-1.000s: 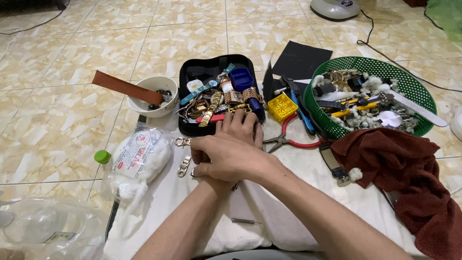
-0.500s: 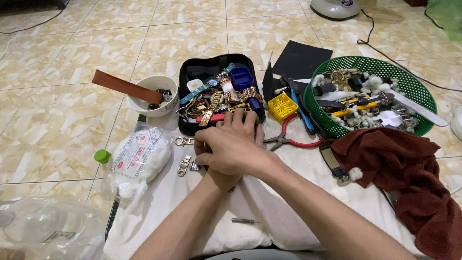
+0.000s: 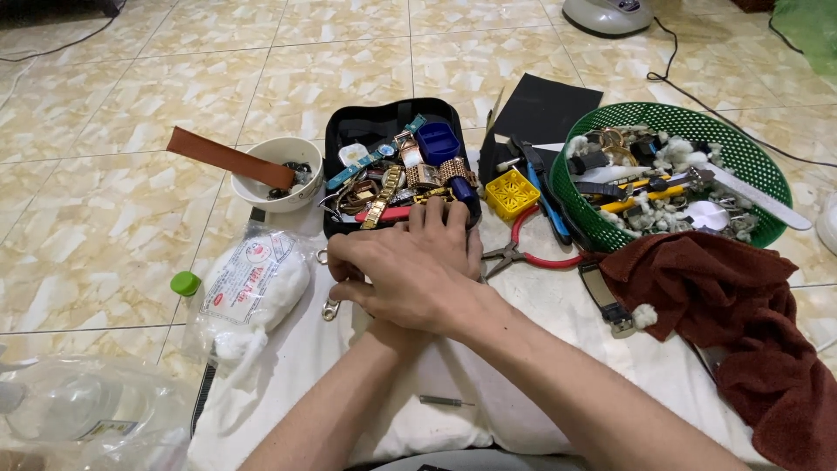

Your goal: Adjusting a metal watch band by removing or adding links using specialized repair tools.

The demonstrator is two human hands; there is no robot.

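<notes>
The head view looks down at 2 bare arms that reach forward over a white cloth (image 3: 558, 349) spread on the tiled floor (image 3: 105, 218).

The right hand (image 3: 410, 270) lies on top, palm down, with its fingers bent and close together. It covers most of the left hand (image 3: 436, 231). Only the left hand's fingertips show, side by side, touching the near edge of the black case (image 3: 349, 139). I cannot tell if either hand grips something, because the hands hide what is under them. A small silver metal piece (image 3: 330, 307) pokes out just beside the right hand's fingers, on the cloth. It looks like part of a watch band, but most of it is hidden.

The 2 forearms cross near the wrists, the right one coming in from the lower right.

The black case is open and full of watches and bands. Red pliers (image 3: 532, 255) lie just right of the hands. A green basket (image 3: 750, 166) of tools sits further right, with a dark red cloth (image 3: 741, 305) below it. A white bowl (image 3: 261, 161) sits left of the case, and a bag of cotton (image 3: 253, 292) lies near the hands' left side.
</notes>
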